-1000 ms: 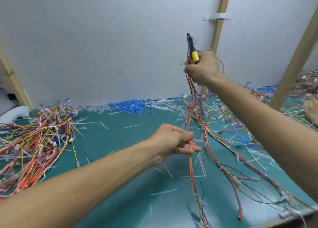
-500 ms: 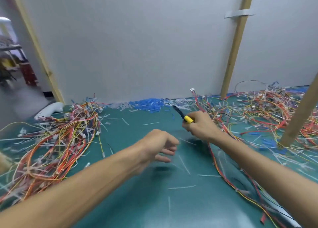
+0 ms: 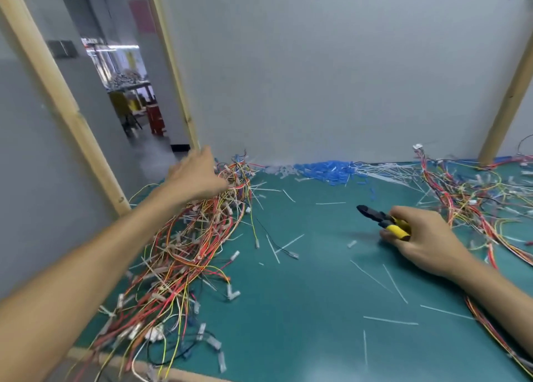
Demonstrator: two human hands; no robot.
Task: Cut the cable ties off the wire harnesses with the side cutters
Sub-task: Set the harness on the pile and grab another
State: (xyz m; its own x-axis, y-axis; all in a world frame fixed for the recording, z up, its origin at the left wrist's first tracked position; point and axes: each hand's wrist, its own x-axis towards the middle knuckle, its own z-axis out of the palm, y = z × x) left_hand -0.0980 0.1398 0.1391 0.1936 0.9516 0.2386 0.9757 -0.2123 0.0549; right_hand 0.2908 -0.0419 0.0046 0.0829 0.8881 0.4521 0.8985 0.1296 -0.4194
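Side cutters (image 3: 383, 221): yellow handles, black head pointing far-left, gripped in the right hand (image 3: 424, 240), centre-right.
Wire harnesses (image 3: 184, 254): tangled red, yellow and orange pile, left; second pile (image 3: 473, 202), far right.
Cable ties (image 3: 389, 321): white cut strips, scattered near.

I can read no text, number or brand anywhere in my view. The pink sheet (image 3: 142, 15) on the far wall past the doorway is too blurred to show any writing. The side cutters (image 3: 383, 220) have yellow handles, but I can make out no maker's mark on them.
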